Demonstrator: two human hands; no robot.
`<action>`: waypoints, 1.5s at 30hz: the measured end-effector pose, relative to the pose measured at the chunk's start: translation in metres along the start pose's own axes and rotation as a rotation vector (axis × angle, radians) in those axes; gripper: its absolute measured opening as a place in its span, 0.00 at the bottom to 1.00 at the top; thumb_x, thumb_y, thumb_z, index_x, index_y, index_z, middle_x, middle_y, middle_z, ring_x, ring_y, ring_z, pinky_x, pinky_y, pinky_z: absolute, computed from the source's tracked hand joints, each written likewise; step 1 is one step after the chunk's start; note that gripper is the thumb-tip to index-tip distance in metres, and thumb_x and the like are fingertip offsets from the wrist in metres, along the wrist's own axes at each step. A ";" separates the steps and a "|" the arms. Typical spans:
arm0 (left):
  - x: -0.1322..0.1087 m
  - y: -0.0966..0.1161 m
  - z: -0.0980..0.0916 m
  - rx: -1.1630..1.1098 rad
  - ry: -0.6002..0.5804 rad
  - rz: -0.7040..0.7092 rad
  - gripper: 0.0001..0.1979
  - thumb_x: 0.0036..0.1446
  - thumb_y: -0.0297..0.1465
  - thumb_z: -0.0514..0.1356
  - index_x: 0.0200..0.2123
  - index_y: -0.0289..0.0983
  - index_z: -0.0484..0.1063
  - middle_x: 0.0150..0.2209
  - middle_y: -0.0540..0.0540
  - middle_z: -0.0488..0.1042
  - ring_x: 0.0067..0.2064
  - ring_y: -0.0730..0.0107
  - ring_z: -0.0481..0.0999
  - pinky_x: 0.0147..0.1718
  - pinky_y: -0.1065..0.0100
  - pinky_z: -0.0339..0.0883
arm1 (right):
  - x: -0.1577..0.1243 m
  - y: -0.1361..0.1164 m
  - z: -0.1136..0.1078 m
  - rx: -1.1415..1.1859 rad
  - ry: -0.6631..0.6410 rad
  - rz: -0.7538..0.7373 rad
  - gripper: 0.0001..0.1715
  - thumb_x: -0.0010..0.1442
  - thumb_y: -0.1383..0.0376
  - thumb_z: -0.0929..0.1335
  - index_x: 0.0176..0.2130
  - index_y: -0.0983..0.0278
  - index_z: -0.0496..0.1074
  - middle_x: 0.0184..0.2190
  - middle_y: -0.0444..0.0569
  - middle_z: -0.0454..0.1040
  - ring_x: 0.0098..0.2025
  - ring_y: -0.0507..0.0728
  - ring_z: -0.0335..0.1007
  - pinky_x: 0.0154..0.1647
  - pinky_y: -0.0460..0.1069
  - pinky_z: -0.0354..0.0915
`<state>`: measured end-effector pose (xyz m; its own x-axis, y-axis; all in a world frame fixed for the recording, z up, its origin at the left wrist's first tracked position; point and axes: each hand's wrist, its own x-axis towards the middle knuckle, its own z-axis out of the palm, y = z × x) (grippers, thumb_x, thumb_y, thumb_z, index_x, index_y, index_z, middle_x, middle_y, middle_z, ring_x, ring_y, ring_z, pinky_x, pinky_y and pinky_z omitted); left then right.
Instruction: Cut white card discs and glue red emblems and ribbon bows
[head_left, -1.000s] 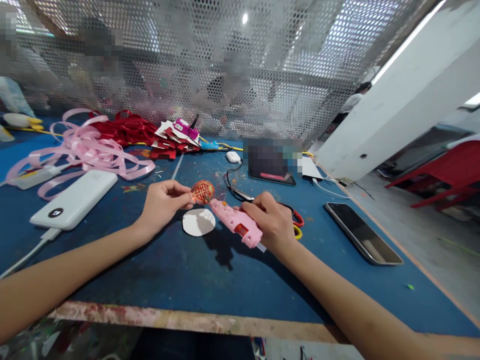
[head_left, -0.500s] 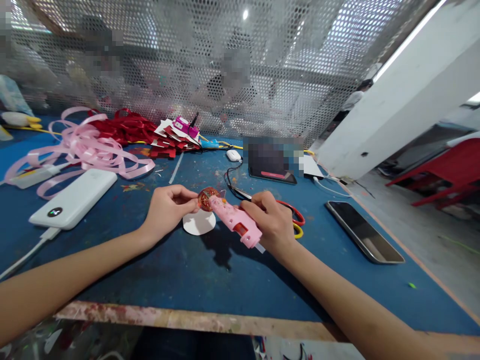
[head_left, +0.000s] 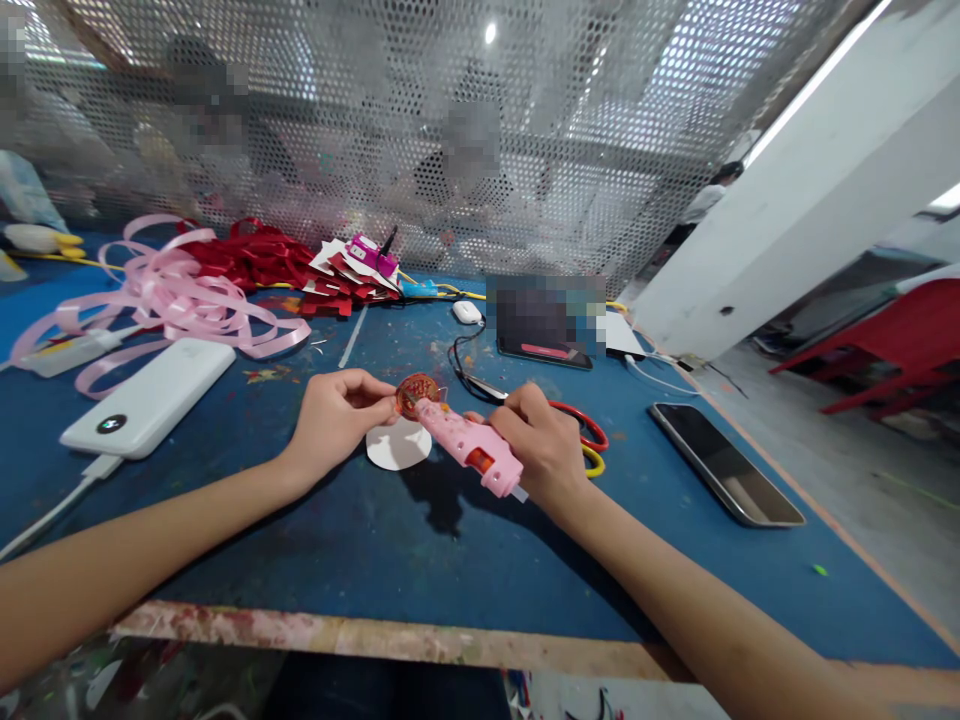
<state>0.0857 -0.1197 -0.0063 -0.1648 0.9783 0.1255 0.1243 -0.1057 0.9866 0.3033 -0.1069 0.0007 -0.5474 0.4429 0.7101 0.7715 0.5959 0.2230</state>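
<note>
My left hand [head_left: 335,414] pinches a small round red and gold ornament [head_left: 417,391] just above the blue table [head_left: 420,545]. My right hand [head_left: 543,444] is wrapped round a pink glue gun [head_left: 471,446], and the gun's tip touches the ornament. A white paper disc [head_left: 397,446] lies flat on the table right below the ornament. Red and yellow scissors [head_left: 588,440] lie behind my right hand, partly hidden by it.
A white power bank [head_left: 150,397] with its cable lies at the left, behind it loose pink ribbon [head_left: 172,300] and red ribbon [head_left: 247,255]. A dark phone [head_left: 726,465] lies at the right near the table's edge. A perforated metal screen [head_left: 420,130] closes off the back.
The ornament tilted flatter in my left hand and the glue gun's tip moved up onto it. Both hands stayed almost in place.
</note>
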 end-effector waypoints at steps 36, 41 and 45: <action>0.018 -0.003 -0.009 -0.346 0.096 -0.141 0.10 0.35 0.28 0.68 0.25 0.32 0.73 0.21 0.51 0.75 0.23 0.78 0.74 0.27 0.76 0.71 | 0.003 0.025 0.010 -0.126 -0.399 0.291 0.15 0.49 0.67 0.64 0.40 0.66 0.70 0.37 0.55 0.68 0.33 0.57 0.63 0.28 0.48 0.54; 0.011 -0.004 -0.005 -0.343 -0.095 -0.151 0.09 0.37 0.29 0.68 0.25 0.32 0.73 0.20 0.49 0.76 0.23 0.75 0.75 0.24 0.76 0.70 | 0.007 0.017 0.002 0.451 -0.308 0.298 0.22 0.48 0.69 0.64 0.46 0.66 0.67 0.42 0.55 0.67 0.45 0.61 0.62 0.46 0.55 0.59; 0.005 -0.004 -0.002 -0.304 -0.193 -0.130 0.08 0.38 0.28 0.68 0.23 0.32 0.72 0.20 0.49 0.76 0.22 0.75 0.74 0.22 0.76 0.69 | 0.011 0.000 -0.005 0.865 -0.225 0.370 0.09 0.57 0.66 0.63 0.35 0.64 0.71 0.33 0.49 0.70 0.35 0.54 0.65 0.36 0.49 0.62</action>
<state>0.0823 -0.1146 -0.0090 0.0304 0.9995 0.0036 -0.1860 0.0021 0.9825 0.2985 -0.1051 0.0116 -0.4364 0.7661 0.4718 0.4510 0.6400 -0.6221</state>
